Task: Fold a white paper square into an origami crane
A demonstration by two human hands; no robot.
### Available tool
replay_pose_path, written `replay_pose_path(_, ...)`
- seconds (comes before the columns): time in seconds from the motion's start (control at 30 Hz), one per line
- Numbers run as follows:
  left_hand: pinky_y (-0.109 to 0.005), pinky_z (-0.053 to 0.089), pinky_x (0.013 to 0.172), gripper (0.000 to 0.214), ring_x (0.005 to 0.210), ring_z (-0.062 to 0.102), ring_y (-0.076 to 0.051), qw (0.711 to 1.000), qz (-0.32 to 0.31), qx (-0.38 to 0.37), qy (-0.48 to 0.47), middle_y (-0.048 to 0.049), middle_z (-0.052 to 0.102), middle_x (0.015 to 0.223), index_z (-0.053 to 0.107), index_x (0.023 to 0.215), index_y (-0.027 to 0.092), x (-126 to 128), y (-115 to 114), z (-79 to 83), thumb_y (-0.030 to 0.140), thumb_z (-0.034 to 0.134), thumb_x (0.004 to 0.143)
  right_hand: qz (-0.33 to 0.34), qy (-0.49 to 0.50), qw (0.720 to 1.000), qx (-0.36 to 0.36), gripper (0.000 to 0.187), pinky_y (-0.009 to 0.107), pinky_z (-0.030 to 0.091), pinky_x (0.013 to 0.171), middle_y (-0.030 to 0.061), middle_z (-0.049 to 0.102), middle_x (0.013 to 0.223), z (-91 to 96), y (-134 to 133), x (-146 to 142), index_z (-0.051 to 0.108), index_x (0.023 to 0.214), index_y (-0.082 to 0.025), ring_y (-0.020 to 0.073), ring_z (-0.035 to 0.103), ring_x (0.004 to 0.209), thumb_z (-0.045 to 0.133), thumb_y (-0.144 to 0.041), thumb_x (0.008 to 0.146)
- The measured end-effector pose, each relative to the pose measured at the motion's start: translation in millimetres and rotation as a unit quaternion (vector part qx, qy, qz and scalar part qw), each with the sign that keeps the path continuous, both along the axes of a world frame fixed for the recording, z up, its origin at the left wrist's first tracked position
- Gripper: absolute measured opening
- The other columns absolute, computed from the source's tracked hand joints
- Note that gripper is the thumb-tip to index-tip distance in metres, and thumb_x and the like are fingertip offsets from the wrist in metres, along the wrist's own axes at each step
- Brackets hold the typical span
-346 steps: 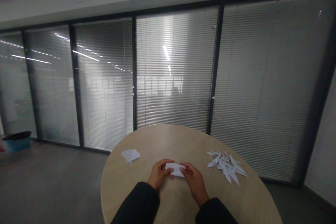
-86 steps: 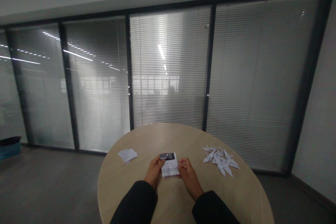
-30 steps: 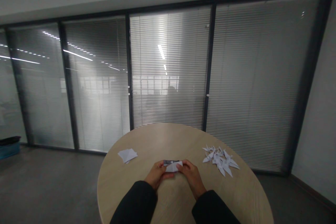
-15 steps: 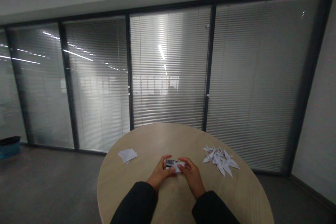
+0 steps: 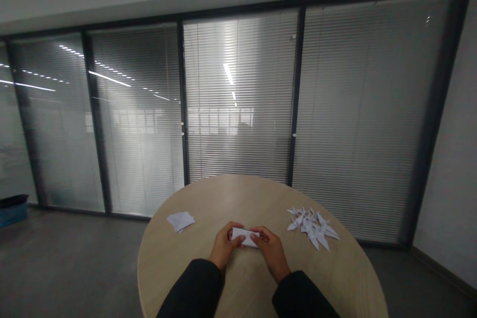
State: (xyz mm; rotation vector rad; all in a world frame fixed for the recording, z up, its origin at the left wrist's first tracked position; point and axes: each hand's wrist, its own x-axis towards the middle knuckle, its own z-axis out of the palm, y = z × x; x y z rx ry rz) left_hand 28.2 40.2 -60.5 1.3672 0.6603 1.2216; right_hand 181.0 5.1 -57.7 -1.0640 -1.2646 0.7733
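Note:
A small folded piece of white paper [image 5: 246,239] is held between my two hands, just above the wooden table. My left hand [image 5: 224,244] pinches its left end, thumb across the front and fingers behind. At the other end, my right hand [image 5: 272,248] grips it the same way, with the thumb pressed on the white face. The back of the paper is hidden. Off to the right lies a pile of folded white paper cranes [image 5: 312,227]. On the left, a small stack of square white paper sheets [image 5: 181,220] rests on the table.
The round wooden table [image 5: 238,194] has its far edge close to a glass partition [image 5: 242,154] with blinds and dark frames. A blue bin with a black rim [image 5: 13,212] stands on the grey floor at the far left.
The dark printed area that showed on the paper is now covered, and a plain white face is toward me. Both thumbs have shifted on the paper, and its left end is more exposed.

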Motion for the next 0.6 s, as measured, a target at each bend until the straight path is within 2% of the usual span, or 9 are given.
replay_pose_path(0.13,-0.03,0.049,0.06,0.04,0.071,0.059,-0.019,1.0,0.003,-0.02,-0.004,-0.001,0.06,0.071,0.06,0.084,0.016,-1.1,-3.0,4.1,0.036,0.079,0.054,-0.002,-0.002,1.0,-0.003,0.034,0.03,0.048,0.062,0.0034,0.069,0.07,-1.7,1.6,0.1,0.07,0.08,-0.019,0.023,0.063,0.069,0.071,-0.048,0.062)
replay_pose_path(0.4,-0.028,0.049,0.059,0.038,0.069,0.06,-0.018,1.0,-0.003,-0.019,-0.011,-0.0017,0.062,0.071,0.062,0.084,0.015,-2.4,-2.4,2.3,0.035,0.077,0.056,0.005,-0.011,1.0,-0.001,0.032,0.029,0.048,0.063,0.0026,0.069,0.069,-11.1,7.6,2.9,0.07,0.084,-0.019,0.0221,0.063,0.069,0.069,-0.047,0.066)
replay_pose_path(0.6,-0.03,0.05,0.06,0.038,0.068,0.06,-0.019,1.0,-0.003,-0.021,-0.013,-0.0022,0.063,0.07,0.062,0.085,0.015,-1.9,-3.1,3.1,0.036,0.077,0.056,-0.014,-0.013,1.0,-0.001,0.033,0.03,0.049,0.063,0.0026,0.069,0.068,-6.4,5.1,1.4,0.071,0.08,-0.019,0.0225,0.064,0.068,0.071,-0.048,0.063)
